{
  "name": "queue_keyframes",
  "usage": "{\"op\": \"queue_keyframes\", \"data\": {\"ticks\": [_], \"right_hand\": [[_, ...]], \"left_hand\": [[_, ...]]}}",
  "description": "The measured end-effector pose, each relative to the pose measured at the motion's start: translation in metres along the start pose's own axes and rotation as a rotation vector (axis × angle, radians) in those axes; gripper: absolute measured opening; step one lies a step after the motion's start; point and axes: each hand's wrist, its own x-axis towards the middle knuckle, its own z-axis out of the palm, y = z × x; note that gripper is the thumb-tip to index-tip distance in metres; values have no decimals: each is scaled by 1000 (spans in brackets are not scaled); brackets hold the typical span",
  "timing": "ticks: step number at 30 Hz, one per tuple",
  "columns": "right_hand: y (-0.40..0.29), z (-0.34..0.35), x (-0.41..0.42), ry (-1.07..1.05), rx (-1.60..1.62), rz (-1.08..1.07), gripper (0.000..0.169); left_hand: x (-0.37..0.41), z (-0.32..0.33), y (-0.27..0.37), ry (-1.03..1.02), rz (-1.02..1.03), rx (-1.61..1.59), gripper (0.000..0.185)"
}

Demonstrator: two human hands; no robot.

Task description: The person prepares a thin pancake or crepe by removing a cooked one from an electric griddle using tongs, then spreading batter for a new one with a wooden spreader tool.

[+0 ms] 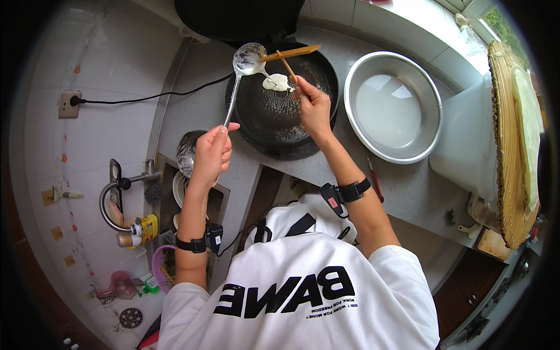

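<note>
My left hand point(211, 153) grips the handle of a metal ladle point(248, 59), whose bowl is coated with white batter and hangs over the rim of a round black electric griddle point(271, 124). A wooden T-shaped crepe spreader point(302, 52) is held by its thin stick in my right hand point(316, 107). One end of the spreader's crossbar meets the edge of the ladle bowl. Below them, a small pool of white batter point(276, 82) lies on the griddle plate, and a strand of batter trails down from the ladle.
The griddle's black lid point(240, 17) stands raised behind. To the right are a metal basin point(393, 61) of whitish liquid, a red-handled tool point(376, 183) and a woven straw tray point(503, 144) with a pale flatbread point(526, 131). A power cord point(153, 97) runs left, above a sink with a metal bowl point(186, 153).
</note>
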Motion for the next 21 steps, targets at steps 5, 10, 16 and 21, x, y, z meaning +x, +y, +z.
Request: {"op": "queue_keyframes", "data": {"ticks": [5, 10, 16, 21], "right_hand": [[-25, -8, 23, -27, 61, -10, 29], [-29, -6, 17, 11, 84, 12, 26], [-18, -10, 9, -22, -124, -122, 33], [-28, 5, 3, -78, -151, -335, 39]], "left_hand": [[-5, -1, 4, -8, 11, 0, 36], [-6, -3, 2, -17, 24, -6, 36], [-5, -3, 2, -17, 49, 13, 36], [-1, -1, -4, -17, 63, 48, 36]]}}
